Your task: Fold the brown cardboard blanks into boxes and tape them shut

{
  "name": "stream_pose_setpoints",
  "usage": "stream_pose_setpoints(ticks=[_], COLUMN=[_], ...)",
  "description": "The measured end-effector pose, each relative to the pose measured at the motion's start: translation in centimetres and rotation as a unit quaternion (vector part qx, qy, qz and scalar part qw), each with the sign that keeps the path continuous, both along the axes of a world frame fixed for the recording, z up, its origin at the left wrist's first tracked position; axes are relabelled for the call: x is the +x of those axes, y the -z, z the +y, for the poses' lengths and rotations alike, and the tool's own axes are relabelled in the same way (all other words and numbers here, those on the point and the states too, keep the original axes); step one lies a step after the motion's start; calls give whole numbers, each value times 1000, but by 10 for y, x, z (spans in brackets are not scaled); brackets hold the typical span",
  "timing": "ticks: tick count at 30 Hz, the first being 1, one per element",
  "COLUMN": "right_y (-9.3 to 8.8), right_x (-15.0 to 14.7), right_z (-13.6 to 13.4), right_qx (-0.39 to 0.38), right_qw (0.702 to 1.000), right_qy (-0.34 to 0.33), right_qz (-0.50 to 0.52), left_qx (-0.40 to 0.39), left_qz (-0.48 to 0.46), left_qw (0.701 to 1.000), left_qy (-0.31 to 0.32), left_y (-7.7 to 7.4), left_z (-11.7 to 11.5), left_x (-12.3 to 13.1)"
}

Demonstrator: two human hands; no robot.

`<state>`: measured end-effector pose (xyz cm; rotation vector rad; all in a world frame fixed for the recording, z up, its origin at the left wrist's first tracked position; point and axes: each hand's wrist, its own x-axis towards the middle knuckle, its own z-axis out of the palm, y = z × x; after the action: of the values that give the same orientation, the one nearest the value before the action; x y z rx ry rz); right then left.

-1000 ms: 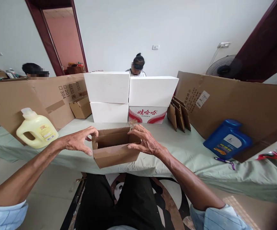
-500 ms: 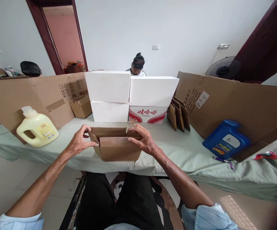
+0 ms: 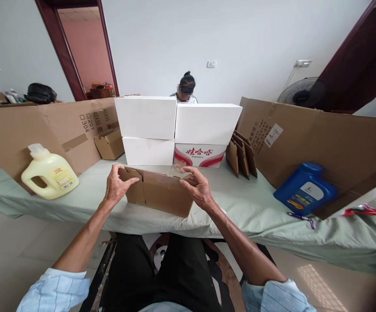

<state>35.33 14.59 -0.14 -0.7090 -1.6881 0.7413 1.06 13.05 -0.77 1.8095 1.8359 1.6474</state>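
A small brown cardboard box [image 3: 163,195] rests on the near edge of the table [image 3: 240,203], tipped away from me so its side faces up. My left hand [image 3: 116,186] grips the box's left end, thumb pressed on a folded flap. My right hand [image 3: 198,187] holds the right end, fingers curled over the top edge. A small clear object lies just behind the box, partly hidden.
Stacked white boxes [image 3: 145,117] and a red-printed carton [image 3: 201,155] stand behind. A yellow jug [image 3: 49,173] is at left, a blue jug [image 3: 305,188] at right. Flat cartons [image 3: 242,158] lean at the back. Large cardboard sheets [image 3: 321,138] wall both sides. Two other people sit beyond.
The box has been tipped forward from open-side-up onto the table. My left hand has shifted onto the left end flap, and both hands moved slightly up and away.
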Motion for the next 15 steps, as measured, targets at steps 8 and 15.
stream_pose_setpoints(ticks=[8, 15], right_y=[43, 54], right_x=[16, 26], right_z=[2, 4], right_qx=[-159, -182], right_qw=[985, 978], right_qy=[-69, -100], right_qz=[-15, -33], left_qx=[7, 20], left_qz=[35, 40], left_qw=[998, 999], left_qy=[-48, -21], left_y=[-1, -12], left_z=[15, 19], left_x=[8, 16])
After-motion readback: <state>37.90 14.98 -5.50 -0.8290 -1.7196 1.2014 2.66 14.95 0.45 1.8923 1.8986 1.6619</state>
